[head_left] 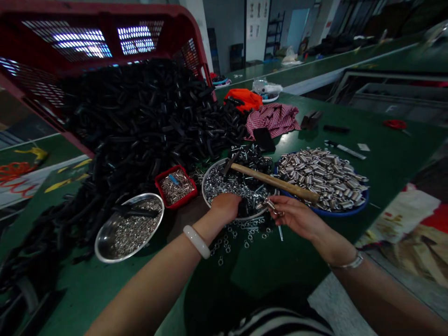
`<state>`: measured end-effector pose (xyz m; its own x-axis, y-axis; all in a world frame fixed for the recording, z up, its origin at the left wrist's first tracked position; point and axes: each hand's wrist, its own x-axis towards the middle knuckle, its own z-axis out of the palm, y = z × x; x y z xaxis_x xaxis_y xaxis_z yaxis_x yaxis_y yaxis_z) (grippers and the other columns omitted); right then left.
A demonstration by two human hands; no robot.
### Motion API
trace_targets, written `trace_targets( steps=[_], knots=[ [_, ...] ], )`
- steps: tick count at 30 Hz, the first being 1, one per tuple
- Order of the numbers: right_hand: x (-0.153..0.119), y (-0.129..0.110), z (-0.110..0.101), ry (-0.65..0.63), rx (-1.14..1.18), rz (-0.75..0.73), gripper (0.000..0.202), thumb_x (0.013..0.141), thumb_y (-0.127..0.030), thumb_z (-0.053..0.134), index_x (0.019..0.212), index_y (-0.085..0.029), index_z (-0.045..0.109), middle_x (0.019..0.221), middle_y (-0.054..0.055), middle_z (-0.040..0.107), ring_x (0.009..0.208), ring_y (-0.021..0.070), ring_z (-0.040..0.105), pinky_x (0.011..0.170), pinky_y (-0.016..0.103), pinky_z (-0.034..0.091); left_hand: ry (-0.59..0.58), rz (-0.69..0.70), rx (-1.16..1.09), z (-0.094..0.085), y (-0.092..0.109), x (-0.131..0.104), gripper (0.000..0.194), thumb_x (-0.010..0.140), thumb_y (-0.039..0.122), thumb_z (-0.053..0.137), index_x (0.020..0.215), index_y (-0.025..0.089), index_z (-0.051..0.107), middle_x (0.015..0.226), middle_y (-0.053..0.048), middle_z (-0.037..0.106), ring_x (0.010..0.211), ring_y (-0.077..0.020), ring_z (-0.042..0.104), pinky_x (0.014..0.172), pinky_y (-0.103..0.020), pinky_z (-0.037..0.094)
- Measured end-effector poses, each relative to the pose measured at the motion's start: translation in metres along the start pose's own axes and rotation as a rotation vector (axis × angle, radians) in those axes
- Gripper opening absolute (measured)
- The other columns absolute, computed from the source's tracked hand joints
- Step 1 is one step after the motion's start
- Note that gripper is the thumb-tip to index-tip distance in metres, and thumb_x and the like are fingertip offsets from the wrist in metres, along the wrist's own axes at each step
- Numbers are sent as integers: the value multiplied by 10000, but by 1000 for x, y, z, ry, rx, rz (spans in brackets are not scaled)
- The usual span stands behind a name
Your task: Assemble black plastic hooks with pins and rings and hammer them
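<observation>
My left hand [227, 206] is at the near rim of a round tray [207, 198] of small metal fittings and black parts. Its fingers curl over a small black part [242, 208]; their tips are hidden. My right hand [297, 215] is closed in a pinch on a metal spring [270, 204], just right of the tray. A hammer [276, 178] with a wooden handle lies across the tray, its end reaching over a blue basin [364, 198] heaped with springs. Loose metal rings [247, 243] and a bolt [280, 232] lie on the table below the hands.
A tipped red crate [105, 14] spills black curved pieces [147, 112] over the left side. Nearby stand a steel bowl [101, 247] and a red box [177, 204] of small metal parts. Further back are a checked cloth [275, 119], a phone [264, 140], a knife [345, 149] and scissors [395, 124].
</observation>
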<state>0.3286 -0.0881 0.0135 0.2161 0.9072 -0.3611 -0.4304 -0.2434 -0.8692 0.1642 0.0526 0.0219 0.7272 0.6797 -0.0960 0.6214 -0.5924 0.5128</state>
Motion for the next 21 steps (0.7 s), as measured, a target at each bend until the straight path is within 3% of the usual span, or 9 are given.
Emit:
trace_targets(
  steps=[5,9,12,16,21],
  knots=[
    [8,3,5,-25,10,21,299,668,-263,621,954,-189,578,769,15,571,636,111,542,497,231,430,21,-14,43,2,-12,-2,167,624,179,600,786,197,637,796,-94,641,797,-277,593,714,-383,438],
    [17,-3,11,115,-298,-56,280,730,-329,543,966,-178,565,658,-13,520,502,78,448,387,192,310,98,-111,-92,-2,-19,-1,94,663,193,576,743,169,619,783,-92,644,780,-248,596,702,-358,439],
    [23,-13,18,128,-517,-146,270,774,-366,490,961,-182,555,617,-31,494,457,63,401,368,180,274,110,-241,-517,-5,-13,-6,39,708,191,566,704,160,591,745,-68,643,664,-179,591,628,-309,449],
    [26,-26,34,-22,-432,-140,284,776,-409,495,942,-181,533,629,-19,507,459,60,420,358,185,263,-14,-360,-1273,0,1,-16,50,754,154,572,801,156,552,862,-74,647,651,-125,601,570,-251,474],
    [25,-33,54,-134,-359,-100,256,765,-413,494,918,-210,529,654,8,540,487,82,455,352,203,253,-69,-307,-1675,7,10,-18,88,784,151,575,855,147,524,831,-59,628,680,-125,620,598,-247,512]
  ],
)
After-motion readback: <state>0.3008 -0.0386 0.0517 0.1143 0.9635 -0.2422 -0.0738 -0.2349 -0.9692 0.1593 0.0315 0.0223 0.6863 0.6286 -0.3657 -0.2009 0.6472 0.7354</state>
